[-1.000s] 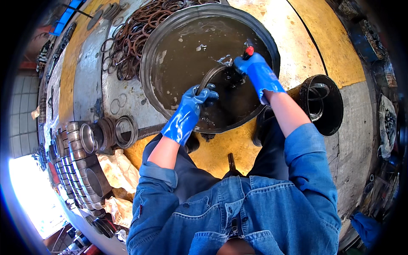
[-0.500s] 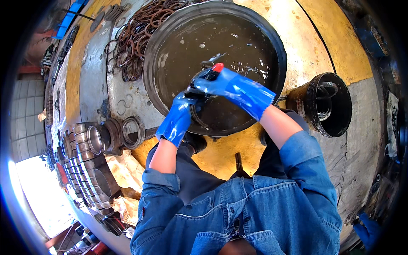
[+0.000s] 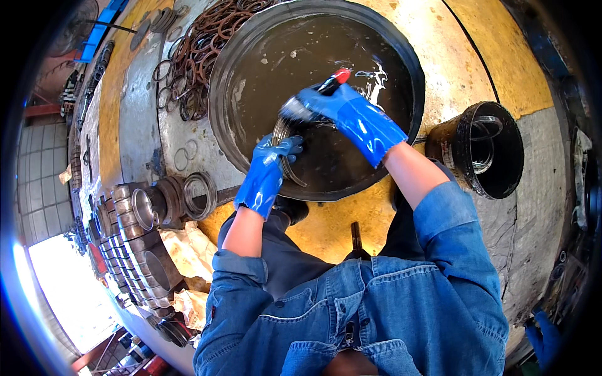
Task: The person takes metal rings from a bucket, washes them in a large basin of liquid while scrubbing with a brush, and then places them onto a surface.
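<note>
Both my hands wear blue rubber gloves and work above a wide dark basin [image 3: 411, 81] of murky brown liquid. My left hand [image 3: 271, 160] is closed on a bundle of thin metal rings [image 3: 281, 130], which curve up and down past the glove near the basin's near side. In my right hand [image 3: 332, 103] is a brush [image 3: 296, 111]; its dark handle ends in a red tip. The bristle end meets the upper part of the rings and is blurred by motion. How many rings there are I cannot make out.
A heap of rusty rings [image 3: 207, 50] lies left of the basin. Stacked metal cylinders [image 3: 128, 216] and a coil of clean rings [image 3: 199, 194] stand nearer left, beside crumpled brown paper [image 3: 188, 250]. At right, a black bucket [image 3: 467, 150] contains more rings.
My right hand has shifted right and up slightly, so the brush and the rings show more plainly. My left hand stays nearly in place, still gripping the rings.
</note>
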{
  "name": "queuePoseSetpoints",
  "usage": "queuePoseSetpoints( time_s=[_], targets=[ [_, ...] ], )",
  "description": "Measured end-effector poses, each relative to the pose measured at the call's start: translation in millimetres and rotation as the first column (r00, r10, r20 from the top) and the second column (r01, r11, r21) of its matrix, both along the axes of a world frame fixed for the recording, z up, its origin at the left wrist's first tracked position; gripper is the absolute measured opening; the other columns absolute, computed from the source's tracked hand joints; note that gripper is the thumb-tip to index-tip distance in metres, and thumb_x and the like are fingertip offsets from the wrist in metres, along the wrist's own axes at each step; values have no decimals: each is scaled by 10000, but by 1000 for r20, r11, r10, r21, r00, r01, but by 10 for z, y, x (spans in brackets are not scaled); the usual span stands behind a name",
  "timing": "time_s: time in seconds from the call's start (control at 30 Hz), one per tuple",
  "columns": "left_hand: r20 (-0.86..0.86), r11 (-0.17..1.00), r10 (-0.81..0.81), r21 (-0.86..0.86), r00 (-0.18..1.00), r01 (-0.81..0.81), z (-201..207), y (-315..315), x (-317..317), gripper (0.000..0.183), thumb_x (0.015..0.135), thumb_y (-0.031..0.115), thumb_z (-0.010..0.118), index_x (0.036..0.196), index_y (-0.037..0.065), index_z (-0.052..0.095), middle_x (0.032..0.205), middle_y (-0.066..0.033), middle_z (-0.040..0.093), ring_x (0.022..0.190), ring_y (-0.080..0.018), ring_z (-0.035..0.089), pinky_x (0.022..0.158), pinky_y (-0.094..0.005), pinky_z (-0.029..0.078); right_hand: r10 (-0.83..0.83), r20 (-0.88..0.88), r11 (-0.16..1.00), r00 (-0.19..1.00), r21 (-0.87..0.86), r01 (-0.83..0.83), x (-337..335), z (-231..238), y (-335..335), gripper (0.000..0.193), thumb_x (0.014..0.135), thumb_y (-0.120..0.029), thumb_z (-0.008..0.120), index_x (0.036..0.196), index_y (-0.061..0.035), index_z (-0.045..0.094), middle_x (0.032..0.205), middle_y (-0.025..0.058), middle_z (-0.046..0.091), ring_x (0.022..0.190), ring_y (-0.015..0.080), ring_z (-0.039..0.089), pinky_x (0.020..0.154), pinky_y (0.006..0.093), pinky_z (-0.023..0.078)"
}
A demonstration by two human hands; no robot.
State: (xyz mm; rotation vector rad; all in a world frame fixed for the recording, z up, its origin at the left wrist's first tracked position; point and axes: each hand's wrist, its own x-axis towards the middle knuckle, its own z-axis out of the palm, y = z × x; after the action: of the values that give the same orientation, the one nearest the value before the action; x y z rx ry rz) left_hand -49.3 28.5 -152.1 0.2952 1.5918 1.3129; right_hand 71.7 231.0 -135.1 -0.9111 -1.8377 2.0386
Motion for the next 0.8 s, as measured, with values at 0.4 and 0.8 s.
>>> queuePoseSetpoints(
  time_s=[0.4, 0.8],
  targets=[
    [-14, 997, -74, -38, 997, 73, 44, 55, -7, 376, 961, 184, 654, 1285, -4, 628, 1143, -145, 734, 908, -221, 717, 702, -281, 533, -196, 407, 964, 892, 246, 100, 148, -523, 308, 419, 814, -362, 699, 1031, -5, 730, 935, 220, 731, 896, 346, 718, 825, 416, 537],
    [35, 990, -66, 126, 997, 61, 27, 266, 352, 383, 993, 250, 657, 1279, 0, 615, 1027, -129, 729, 821, -226, 700, 701, -324, 545, -460, 303, 862, 835, 379, 337, 559, -303, 693, 385, 836, -349, 689, 935, 22, 717, 800, 212, 707, 779, 274, 707, 771, 389, 538]
  ],
)
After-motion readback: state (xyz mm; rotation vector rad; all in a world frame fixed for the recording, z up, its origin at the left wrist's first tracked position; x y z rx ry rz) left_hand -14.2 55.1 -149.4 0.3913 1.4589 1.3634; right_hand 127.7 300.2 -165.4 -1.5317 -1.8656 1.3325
